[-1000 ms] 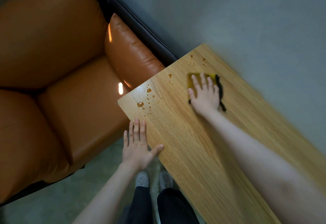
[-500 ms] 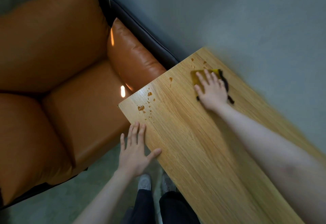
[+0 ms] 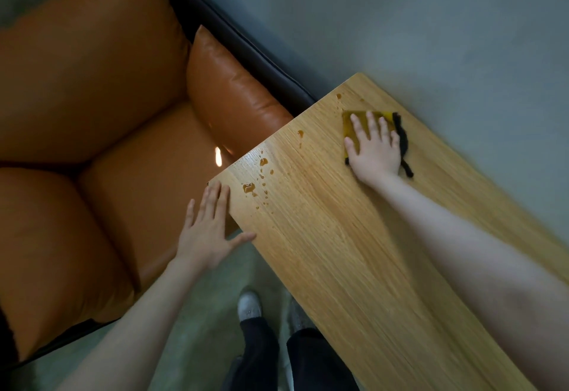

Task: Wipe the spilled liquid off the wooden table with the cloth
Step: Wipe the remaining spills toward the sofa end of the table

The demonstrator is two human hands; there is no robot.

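Orange leather sofa cushions (image 3: 92, 144) fill the frame's left. Beside them, the left hand (image 3: 206, 233) is spread flat, released, at the light wooden table (image 3: 354, 267) edge; amber liquid drops (image 3: 248, 188) lie nearby. At upper right, the yellow cloth with black trim (image 3: 363, 123) is pressed flat under the right hand (image 3: 374, 150), fingers straight.

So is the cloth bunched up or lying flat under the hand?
Flat: the cloth lies spread on the table, pressed under the right hand with straight fingers.

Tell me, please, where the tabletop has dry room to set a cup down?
The broad stretch of wooden table between the right hand and the near end is bare. The corner by the left hand is crowded with spilled liquid.
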